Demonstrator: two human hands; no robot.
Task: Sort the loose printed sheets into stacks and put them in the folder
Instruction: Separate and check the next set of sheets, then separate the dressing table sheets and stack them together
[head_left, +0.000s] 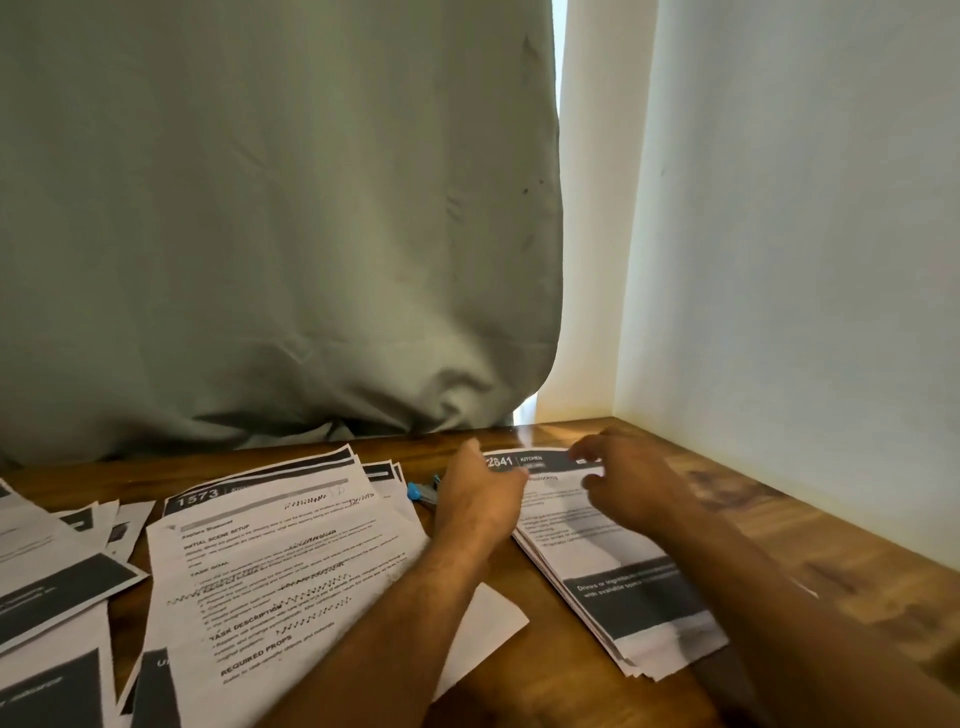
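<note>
Sorting step: left hand (480, 499) and right hand (631, 483), fingers loosely bent, touch the stack (613, 561). Next, square its edges.

A grey-green curtain (270, 218) hangs behind the wooden table (810, 525). Daylight comes through a gap (559, 52) beside the white wall (810, 234).

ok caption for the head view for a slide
Both hands, left hand and right hand, over the right-hand stack of printed sheets on a wooden table, loose sheets spread alongside.
</note>
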